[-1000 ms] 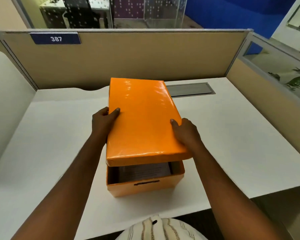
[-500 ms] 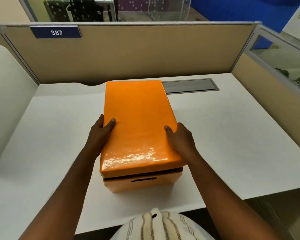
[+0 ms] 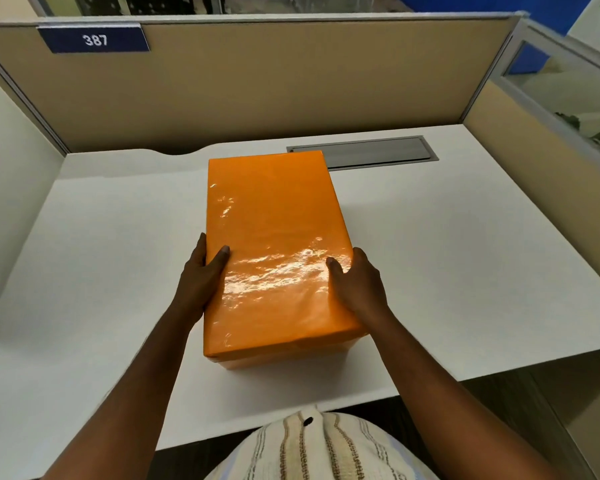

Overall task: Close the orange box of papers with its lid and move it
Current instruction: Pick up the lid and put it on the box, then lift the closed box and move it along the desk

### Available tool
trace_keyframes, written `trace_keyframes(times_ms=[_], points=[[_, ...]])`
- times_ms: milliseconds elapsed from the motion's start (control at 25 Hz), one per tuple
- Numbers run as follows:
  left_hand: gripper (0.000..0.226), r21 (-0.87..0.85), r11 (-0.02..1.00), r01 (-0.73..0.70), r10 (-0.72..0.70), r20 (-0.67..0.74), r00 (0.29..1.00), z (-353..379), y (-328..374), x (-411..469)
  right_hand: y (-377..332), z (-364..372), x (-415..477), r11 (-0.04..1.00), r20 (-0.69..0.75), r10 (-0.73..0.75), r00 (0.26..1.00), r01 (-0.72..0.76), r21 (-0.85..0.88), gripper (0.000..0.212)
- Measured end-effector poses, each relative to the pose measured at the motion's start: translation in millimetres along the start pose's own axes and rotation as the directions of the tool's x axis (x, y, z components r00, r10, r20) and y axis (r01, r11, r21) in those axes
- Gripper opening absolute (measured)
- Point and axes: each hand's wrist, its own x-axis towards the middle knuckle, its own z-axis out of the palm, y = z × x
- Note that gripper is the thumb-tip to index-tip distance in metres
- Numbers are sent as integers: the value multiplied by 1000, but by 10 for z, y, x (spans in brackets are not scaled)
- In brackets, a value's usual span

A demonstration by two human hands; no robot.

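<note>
Beige cubicle partitions [image 3: 291,81] enclose the white bench [image 3: 465,271] on three sides; a blue plate numbered 387 [image 3: 94,39] sits on the far partition at upper left, and glass panels stand along the right side with green leaves behind them.

Head view: the orange box [image 3: 284,358] stands on the bench near its front edge, at the middle. Its glossy orange lid [image 3: 271,216] sits down over it, covering the top fully; only a narrow band of the box wall shows beneath the lid's near edge. My left hand [image 3: 201,282] clasps the lid's left side, thumb laid on top, the other fingers curled down the side wall. My right hand [image 3: 357,285] clasps the right side likewise, thumb on the top surface, remaining fingers wrapped over the edge and hidden from sight. Both hands press against the lid rather than pinch it. A grey metal cable hatch [image 3: 364,152] is set flush in the bench just behind the box's far right corner, touching nothing. My striped cream shirt [image 3: 319,448] fills the lower edge.
</note>
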Motion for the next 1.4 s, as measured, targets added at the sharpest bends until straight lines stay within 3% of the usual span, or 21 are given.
trace_keyframes(times_ms=[360,600,840,960,1120,1280,1400], points=[[63,50,998,-47,50,-50,998,201,-34,88,98,90,143,991,-27,-14,1000,10,-131,65],[56,87,992,-95,102,-72,992,229,-87,102,198,87,230,968,87,-40,995,61,-244,76],[56,144,986,-82,125,-322,938,245,-174,64,265,149,185,941,-7,-121,993,113,-320,78],[60,155,986,-61,117,-382,917,252,-154,33,263,138,212,952,8,-104,995,102,-289,76],[52,103,992,-73,104,-340,935,248,-118,0,293,78,212,985,92,-103,990,115,-132,67],[59,-7,998,56,-56,-285,957,152,-108,-91,362,-79,277,993,217,-103,971,88,78,62],[53,-141,987,74,-119,-344,931,147,-219,-387,495,-200,264,979,274,-143,951,95,180,62]])
